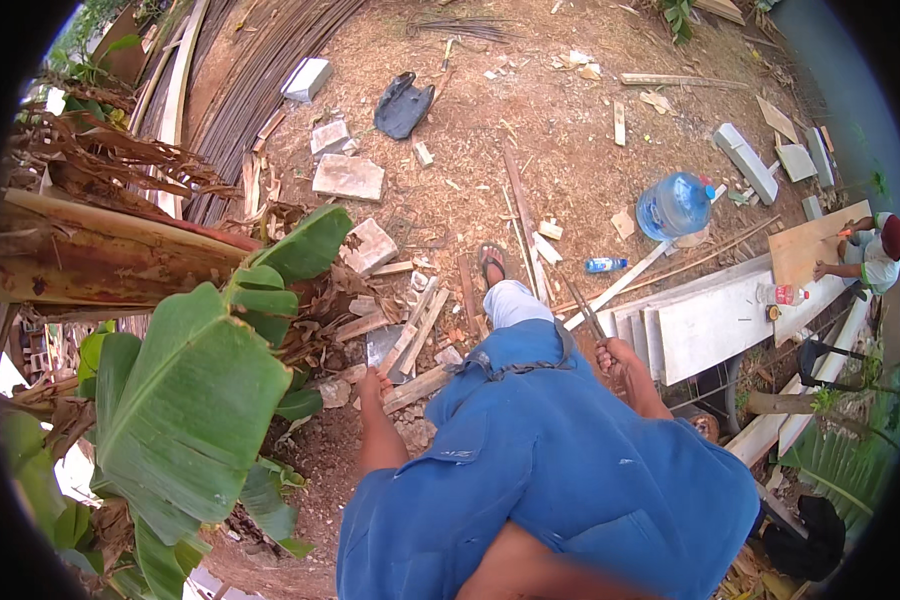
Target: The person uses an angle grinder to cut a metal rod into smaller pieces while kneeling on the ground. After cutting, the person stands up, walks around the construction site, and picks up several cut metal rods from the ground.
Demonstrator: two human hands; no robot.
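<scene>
My right hand [620, 358] is wrapped round a long, thin, dark metal tool [586, 310], which points up and left in front of my blue clothing. Its exact kind does not show clearly. On the other side, my left hand [373, 386] hangs low with its fingers closed. What it holds, if anything, I cannot make out. Just beyond those fingers is a flat grey piece [382, 345], beside narrow wooden offcuts [425, 330]. One sandalled foot [492, 264] stands on the dirt ahead of me.
Banana leaves [195, 400] crowd the left, by broken blocks [348, 177] and long rebar [260, 90]. Ahead lie a black bag [404, 105], a large water jug [676, 206] and a small bottle [606, 265]. Stacked boards [705, 325] stand right, where another person [882, 250] handles a plywood sheet [800, 245].
</scene>
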